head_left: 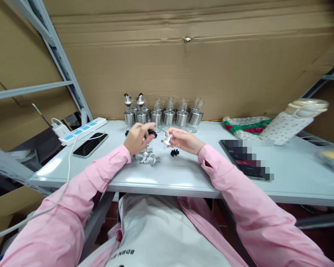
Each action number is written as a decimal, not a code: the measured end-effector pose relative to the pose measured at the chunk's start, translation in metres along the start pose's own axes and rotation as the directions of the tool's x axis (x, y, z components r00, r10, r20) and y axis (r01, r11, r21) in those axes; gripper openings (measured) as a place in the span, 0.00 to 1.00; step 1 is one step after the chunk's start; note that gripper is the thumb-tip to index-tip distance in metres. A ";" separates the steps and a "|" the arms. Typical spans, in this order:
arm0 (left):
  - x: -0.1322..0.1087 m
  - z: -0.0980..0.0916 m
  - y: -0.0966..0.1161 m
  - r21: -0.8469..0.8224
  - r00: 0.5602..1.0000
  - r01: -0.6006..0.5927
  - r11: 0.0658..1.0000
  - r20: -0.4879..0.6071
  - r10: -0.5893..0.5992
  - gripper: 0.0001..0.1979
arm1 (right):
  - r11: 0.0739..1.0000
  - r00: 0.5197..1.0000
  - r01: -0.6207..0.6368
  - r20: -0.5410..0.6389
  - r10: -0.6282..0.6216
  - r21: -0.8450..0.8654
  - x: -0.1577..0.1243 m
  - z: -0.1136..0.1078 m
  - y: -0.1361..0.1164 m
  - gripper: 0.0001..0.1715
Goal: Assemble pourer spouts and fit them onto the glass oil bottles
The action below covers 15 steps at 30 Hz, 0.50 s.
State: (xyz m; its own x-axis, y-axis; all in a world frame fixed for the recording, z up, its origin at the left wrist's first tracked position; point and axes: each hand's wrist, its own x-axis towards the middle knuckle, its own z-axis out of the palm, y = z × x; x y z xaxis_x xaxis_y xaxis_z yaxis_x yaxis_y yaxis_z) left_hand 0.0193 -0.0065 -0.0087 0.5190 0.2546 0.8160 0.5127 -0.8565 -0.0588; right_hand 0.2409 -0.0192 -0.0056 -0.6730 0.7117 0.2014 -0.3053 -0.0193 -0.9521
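My right hand point(186, 140) pinches a silver pourer spout point(167, 140) with a wide round base, held a little above the table. My left hand point(138, 138) hovers by a pile of black parts point(151, 133), its fingers curved and apart; I make out nothing held in it. Several loose silver pourer spouts point(149, 158) lie on the table just below my left hand. Under the right hand sits a small heap of black caps point(174, 152).
Rows of glass bottles with steel sleeves point(169, 118) stand at the back; two at left wear pourers point(140, 99). A phone point(90, 145) and power strip point(85, 130) lie left. On the right are a dark flat packet point(243, 159), a patterned cloth point(246, 126) and a tumbler point(288, 124).
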 end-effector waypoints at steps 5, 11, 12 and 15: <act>-0.006 -0.008 -0.042 0.149 0.932 0.350 0.925 0.046 -0.360 0.13 | 0.999 0.996 0.019 -0.092 -0.015 0.036 0.000 -0.002 -0.003 0.13; -0.012 -0.007 -0.059 0.327 0.796 0.312 0.892 0.422 -0.433 0.10 | 0.997 0.990 0.041 -0.136 -0.032 0.067 0.001 -0.002 -0.003 0.14; -0.012 -0.006 -0.059 0.339 0.761 0.315 0.887 0.468 -0.449 0.10 | 0.997 0.990 0.046 -0.139 -0.036 0.068 0.001 -0.002 -0.003 0.14; -0.013 -0.003 -0.058 0.345 0.688 0.334 0.877 0.547 -0.477 0.12 | 0.997 0.989 0.053 -0.143 -0.043 0.064 0.001 -0.003 -0.003 0.13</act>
State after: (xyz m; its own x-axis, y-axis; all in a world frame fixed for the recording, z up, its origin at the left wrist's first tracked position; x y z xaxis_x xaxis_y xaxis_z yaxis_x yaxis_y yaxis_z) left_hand -0.0198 0.0387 -0.0139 0.4864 0.8293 0.2753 0.8591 -0.5114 0.0227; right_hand 0.2431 -0.0166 -0.0029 -0.5556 0.8053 0.2071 -0.3828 -0.0267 -0.9234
